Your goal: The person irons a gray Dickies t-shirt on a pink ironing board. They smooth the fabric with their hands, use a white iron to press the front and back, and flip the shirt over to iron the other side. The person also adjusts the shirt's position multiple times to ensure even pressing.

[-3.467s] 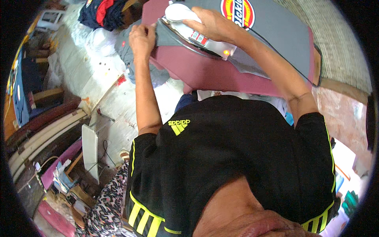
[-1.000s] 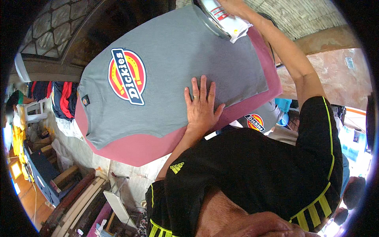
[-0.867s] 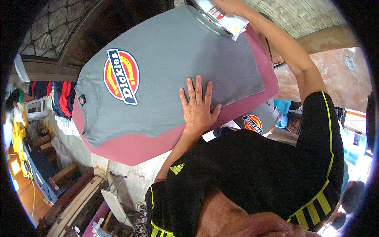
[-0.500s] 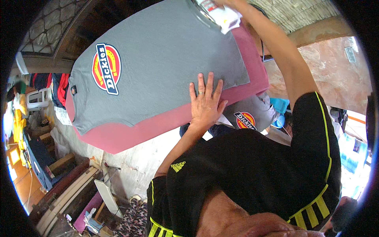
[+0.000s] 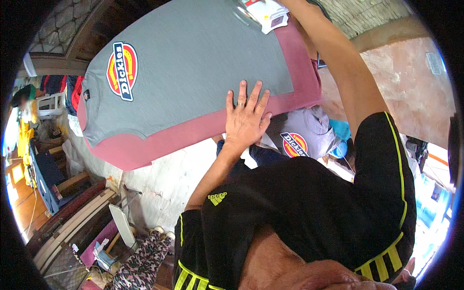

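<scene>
A grey T-shirt (image 5: 188, 67) lies spread over a pink-covered ironing board (image 5: 130, 150). Its chest bears a red, yellow and dark blue printed badge (image 5: 122, 71), and its neckline points left. My left hand (image 5: 246, 112) rests flat near the shirt's near edge, fingers spread, a ring on one of them. At the top of the picture, a clothes iron (image 5: 258, 13) with a shiny rim and white body sits over the cloth by the hem. My right hand (image 5: 286, 3) is on the iron, its fingers mostly cut off by the frame.
Below the board's near side is another grey shirt (image 5: 309, 133) with a similar badge, beside a blue plastic item (image 5: 340, 137). Wooden planks (image 5: 72, 229) lie at lower left, near a person in camouflage trousers (image 5: 145, 266). A stone-patterned wall (image 5: 401, 82) stands at right.
The board and shirt sit slightly higher and further left in view. The iron shows slightly further left and up with my right hand. My left hand stays spread on the shirt.
</scene>
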Demonstrator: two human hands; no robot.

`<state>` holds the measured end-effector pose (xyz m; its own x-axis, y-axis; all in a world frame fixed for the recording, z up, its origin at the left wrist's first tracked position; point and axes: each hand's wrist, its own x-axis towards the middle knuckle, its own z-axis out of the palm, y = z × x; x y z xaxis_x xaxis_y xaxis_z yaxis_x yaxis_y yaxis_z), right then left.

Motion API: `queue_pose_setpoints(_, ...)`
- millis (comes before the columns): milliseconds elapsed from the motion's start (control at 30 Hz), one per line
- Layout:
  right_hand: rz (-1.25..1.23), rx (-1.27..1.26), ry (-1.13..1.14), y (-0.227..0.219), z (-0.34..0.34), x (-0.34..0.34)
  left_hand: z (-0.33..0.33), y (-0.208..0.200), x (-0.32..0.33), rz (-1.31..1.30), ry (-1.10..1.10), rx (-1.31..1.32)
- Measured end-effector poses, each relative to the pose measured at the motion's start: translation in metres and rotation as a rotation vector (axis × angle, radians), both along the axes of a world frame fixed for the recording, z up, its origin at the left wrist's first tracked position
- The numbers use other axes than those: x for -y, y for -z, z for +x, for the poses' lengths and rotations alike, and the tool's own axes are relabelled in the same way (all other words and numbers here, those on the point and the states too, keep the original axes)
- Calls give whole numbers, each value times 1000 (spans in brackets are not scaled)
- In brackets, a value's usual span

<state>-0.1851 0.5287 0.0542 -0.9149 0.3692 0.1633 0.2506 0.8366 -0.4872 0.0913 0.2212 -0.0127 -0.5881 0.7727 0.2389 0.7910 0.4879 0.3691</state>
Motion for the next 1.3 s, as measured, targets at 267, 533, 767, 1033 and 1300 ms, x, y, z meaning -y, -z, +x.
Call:
queue_pose_setpoints(267,-11,-94,-470,-18,172,78,-2,9,18,234,-52,18)
queue_pose_setpoints(533,75,251,-826,-36,220,63,-35,11,101,-96,-695,-188)
queue_pose_setpoints(767,186,445,-966,-46,230,41,-49,29,174,-155,-977,-135)
queue_pose_setpoints(1033,85,369,-1123,-43,191,135,-50,29,174,-153,-1025,-116)
queue_pose_setpoints(1300,116,286,-1048,-28,226,75,-49,29,175,-162,-1019,-126)
